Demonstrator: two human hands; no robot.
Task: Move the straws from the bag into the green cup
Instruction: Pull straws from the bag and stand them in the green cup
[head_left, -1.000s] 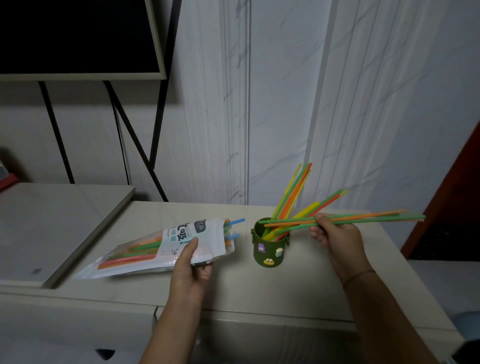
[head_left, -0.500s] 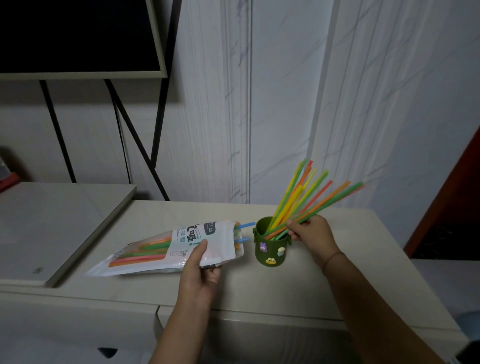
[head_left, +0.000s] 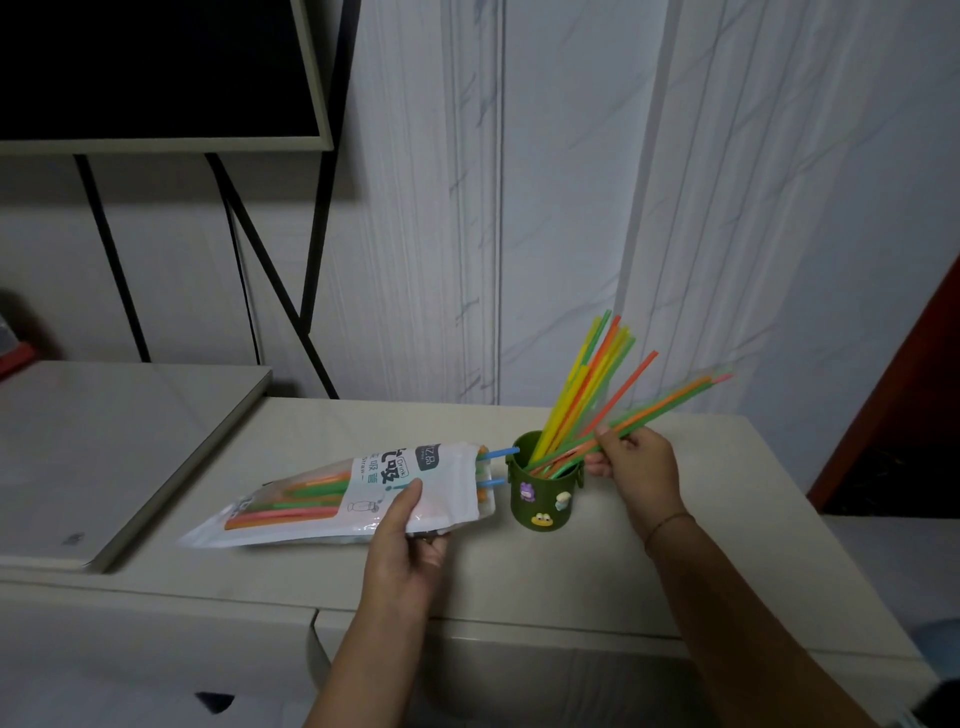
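Note:
A white straw bag (head_left: 363, 493) lies on its side on the cream countertop (head_left: 675, 571), its open mouth facing right with two blue straw tips (head_left: 496, 454) sticking out. My left hand (head_left: 408, 540) grips the bag's lower right edge, thumb on top. Just to the right stands the green cup (head_left: 543, 493) with small stickers, holding several yellow, orange and green straws (head_left: 592, 379) that lean up and right. My right hand (head_left: 636, 467) pinches a small bunch of green and orange straws (head_left: 670, 397) whose lower ends sit inside the cup.
A lower grey surface (head_left: 104, 452) adjoins the countertop on the left. A dark screen (head_left: 156, 67) on black legs stands behind it. The white wall runs close behind the cup. The counter's front edge lies under my forearms.
My right hand swung the bunch of straws from level to slanted and put their ends into the cup. The left hand kept its hold on the bag.

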